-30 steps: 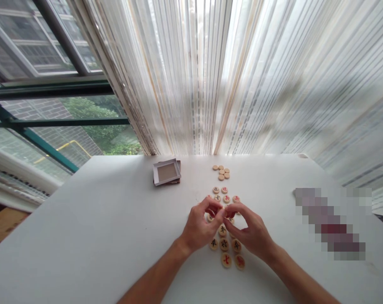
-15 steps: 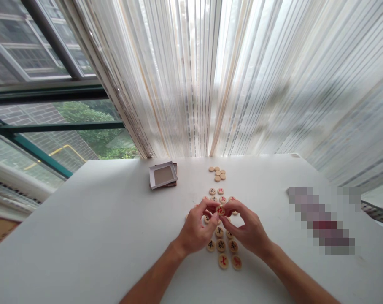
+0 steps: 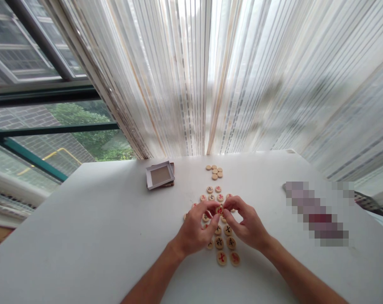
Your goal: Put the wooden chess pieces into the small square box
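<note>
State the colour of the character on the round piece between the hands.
Red, on a pale piece; it shows best in the head view.

left grip [image 3: 196,227]: curled, pinching | right grip [image 3: 249,227]: curled, pinching opposite it | forearms [image 3: 163,270]: slanting inward from below

Bright daylight filters through the curtain [image 3: 191,84] beyond the gripped piece [image 3: 219,210]; right of it, a strip [image 3: 316,213] is pixelated (quite unreadable), and outer edges stretch.
</note>
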The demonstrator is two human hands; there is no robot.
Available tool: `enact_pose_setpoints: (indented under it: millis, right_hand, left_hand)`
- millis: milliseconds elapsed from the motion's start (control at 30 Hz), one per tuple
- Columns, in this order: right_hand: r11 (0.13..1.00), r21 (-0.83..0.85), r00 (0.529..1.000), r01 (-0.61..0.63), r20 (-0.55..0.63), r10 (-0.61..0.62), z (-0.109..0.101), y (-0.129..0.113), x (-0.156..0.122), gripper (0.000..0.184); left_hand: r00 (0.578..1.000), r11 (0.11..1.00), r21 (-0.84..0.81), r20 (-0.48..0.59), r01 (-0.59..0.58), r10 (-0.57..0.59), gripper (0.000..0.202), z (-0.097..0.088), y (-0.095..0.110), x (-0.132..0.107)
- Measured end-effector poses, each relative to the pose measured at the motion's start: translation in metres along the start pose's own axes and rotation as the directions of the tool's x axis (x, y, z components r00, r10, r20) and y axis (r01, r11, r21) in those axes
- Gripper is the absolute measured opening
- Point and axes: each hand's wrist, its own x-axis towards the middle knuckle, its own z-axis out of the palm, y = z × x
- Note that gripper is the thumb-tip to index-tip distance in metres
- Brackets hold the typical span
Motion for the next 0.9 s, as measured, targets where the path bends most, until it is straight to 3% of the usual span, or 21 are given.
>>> enact_pose_setpoints:
  millis: [500,900]
  right_hand:
    - [0.995,0.074,0.997,-0.067,0.044,0.064,-0.0013,0.0010,0.0003,0.014]
    - [0.998,0.059,0.999,-0.029,0.016,0.028,-0.0038,-0.0027,0.0007,0.004]
  left_hand:
    - [0.994,0.994,0.036,0.043,-0.105,0.103,0.026,-0.0002,0.0005,0.0017]
    - [1.000,0.999,0.035,0.012,-0.004,0.003,0.030,0.0001,-0.0033,-0.0002]
